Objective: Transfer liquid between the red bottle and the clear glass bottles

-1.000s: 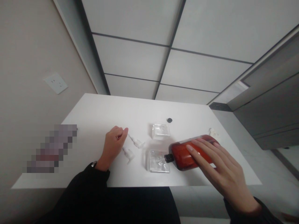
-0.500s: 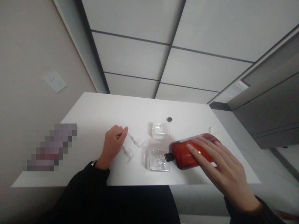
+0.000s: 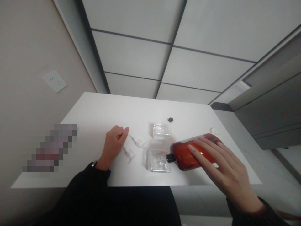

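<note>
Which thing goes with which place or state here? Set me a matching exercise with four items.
1. Brown bottle
2. Black cap
3. Left hand
4. Wall socket

A. Curled into a fist
B. Fixed to the wall
C. Tilted under the right hand, mouth toward the nearer clear container
D. On the white table, near the farther clear container

Pairs: 1-C, 2-D, 3-A, 4-B

Left hand (image 3: pixel 114 142) curled, right hand (image 3: pixel 225 169) spread, fingers extended.
</note>
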A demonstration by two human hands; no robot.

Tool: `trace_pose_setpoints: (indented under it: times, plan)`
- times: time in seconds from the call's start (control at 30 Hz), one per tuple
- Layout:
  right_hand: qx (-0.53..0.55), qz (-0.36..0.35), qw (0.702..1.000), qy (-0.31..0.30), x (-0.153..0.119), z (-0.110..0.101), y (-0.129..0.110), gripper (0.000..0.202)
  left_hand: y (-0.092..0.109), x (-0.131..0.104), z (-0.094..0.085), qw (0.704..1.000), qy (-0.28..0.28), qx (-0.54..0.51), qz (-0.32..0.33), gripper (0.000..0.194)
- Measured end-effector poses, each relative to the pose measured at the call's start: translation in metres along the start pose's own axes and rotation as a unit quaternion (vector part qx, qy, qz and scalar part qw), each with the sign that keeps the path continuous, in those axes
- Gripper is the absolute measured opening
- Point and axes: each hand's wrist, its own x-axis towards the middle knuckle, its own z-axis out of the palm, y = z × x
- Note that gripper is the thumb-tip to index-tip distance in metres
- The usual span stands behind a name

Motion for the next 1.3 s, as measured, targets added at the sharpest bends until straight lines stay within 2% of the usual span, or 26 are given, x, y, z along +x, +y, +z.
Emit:
trace_pose_setpoints:
  times: [0.43,0.8,1.0,1.1,1.3]
  plan:
    - [0.005,0.035,0.999,0.007,0.004,0.001,-0.006,0.079,0.000,0.000,0.000,1.000,-0.002,-0.001,0.000,0.049]
    - [-0.007,-0.003,1.000,0.008,0.002,0.001,0.000,0.075,0.000,0.000,0.000,1.000,-0.002,-0.003,0.006,0.048]
    - [-0.005,0.022,1.000,0.009,0.003,0.001,-0.003,0.078,0.000,0.000,0.000,1.000,-0.002,-0.002,0.006,0.047]
    - [-0.012,0.006,1.000,0.007,0.005,0.001,-0.003,0.072,0.000,0.000,0.000,1.000,0.000,0.000,0.005,0.047]
    - [-0.020,-0.006,1.000,0.017,0.012,-0.002,-0.002,0.047,0.000,0.000,0.001,1.000,0.000,-0.001,0.004,0.047]
